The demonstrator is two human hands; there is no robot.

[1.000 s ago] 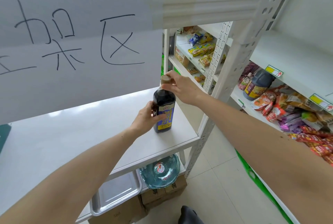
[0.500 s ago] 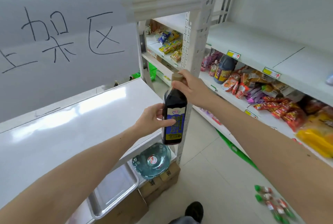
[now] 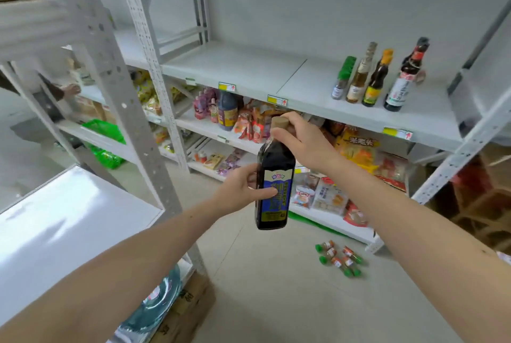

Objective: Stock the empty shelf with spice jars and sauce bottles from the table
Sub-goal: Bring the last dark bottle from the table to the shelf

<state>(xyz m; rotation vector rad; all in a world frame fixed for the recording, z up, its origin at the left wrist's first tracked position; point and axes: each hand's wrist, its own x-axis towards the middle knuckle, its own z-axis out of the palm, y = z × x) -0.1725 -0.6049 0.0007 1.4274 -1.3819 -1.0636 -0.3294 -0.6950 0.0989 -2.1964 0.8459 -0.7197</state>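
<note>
I hold a dark sauce bottle (image 3: 273,179) with a blue label and a tan cap upright in mid-air, in front of the shelving. My left hand (image 3: 240,190) grips its body from the left. My right hand (image 3: 301,141) wraps its neck just under the cap. Ahead and above, the white shelf (image 3: 249,69) is mostly bare; at its right end stand a small green-capped spice jar (image 3: 341,80) and three sauce bottles (image 3: 380,77). The white table (image 3: 60,232) is at lower left.
Lower shelves (image 3: 326,221) are packed with snack packets and a large dark jug (image 3: 227,110). Several small green-capped jars (image 3: 338,257) lie on the floor by the shelf foot. A grey upright post (image 3: 132,127) stands left of the bottle. Cardboard boxes (image 3: 188,312) sit under the table.
The bottle has been lifted off the white table and carried right, away from it. My view has swung right, so the spice shelf is now in front of me.
</note>
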